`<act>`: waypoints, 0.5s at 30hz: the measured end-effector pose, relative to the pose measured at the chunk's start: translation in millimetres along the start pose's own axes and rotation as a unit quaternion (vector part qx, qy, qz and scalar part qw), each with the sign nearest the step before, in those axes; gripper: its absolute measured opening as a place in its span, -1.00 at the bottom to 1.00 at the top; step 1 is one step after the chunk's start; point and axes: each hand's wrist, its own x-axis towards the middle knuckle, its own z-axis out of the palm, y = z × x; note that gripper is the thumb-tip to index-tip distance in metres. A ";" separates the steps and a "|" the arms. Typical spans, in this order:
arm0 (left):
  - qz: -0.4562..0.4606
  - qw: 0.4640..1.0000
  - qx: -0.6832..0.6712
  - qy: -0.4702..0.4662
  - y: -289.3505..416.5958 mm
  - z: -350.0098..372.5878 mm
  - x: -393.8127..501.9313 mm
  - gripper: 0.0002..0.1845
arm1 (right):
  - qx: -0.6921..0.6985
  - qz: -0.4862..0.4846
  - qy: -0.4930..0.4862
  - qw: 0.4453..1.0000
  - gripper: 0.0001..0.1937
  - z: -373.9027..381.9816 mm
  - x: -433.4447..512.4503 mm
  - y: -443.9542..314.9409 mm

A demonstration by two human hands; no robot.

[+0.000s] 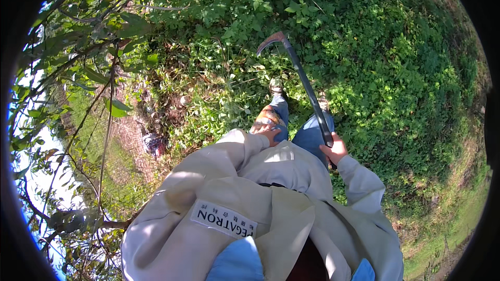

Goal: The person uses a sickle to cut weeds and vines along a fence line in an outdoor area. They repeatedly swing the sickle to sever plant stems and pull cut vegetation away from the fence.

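Note:
My right hand (336,150) grips the lower end of a sickle (302,74) with a long dark handle. The handle slants up and away past my right leg. At its far end, a curved, rust-brown blade (270,41) points left above the low plants. My left hand (270,134) is at my left thigh, its fingers near an orange and white patterned patch (269,115) over the blue jeans. Whether that patch is cloth or a held thing is unclear. Both shoes (275,86) stand among the leaves, partly covered.
Dense green ground plants (383,86) spread ahead and to the right. Thin leafy branches (111,66) hang close on the left. Beyond them are bare brown soil (131,125) and a crumpled whitish and red object (154,144). Grass (441,246) borders the lower right.

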 end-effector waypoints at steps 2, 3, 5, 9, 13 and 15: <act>0.029 0.998 0.058 -0.008 -7.2 -36.8 0.2 -0.28 | -0.048 -0.002 0.042 0.998 -0.62 12.7 7.4 7.4; 0.043 0.995 0.082 -0.023 -10.9 -42.0 -8.3 -0.28 | -0.049 -0.001 0.049 0.998 -0.62 21.4 7.4 5.5; 0.044 0.993 0.110 -0.021 -29.8 -49.8 -13.1 -0.32 | -0.052 0.002 0.050 0.997 -0.61 37.8 16.5 -8.8; 0.113 0.986 0.119 -0.034 -65.4 -60.5 -1.2 -0.41 | -0.056 -0.024 0.059 0.996 -0.60 61.1 44.5 -21.7; 0.212 0.960 0.182 -0.007 -78.1 -54.8 10.6 -0.66 | -0.160 -0.089 0.076 0.980 -0.60 68.9 71.5 -14.0; 0.223 0.965 0.126 0.051 -80.5 -48.5 8.3 -0.77 | -0.180 -0.090 0.058 0.978 -0.60 64.8 80.3 -29.2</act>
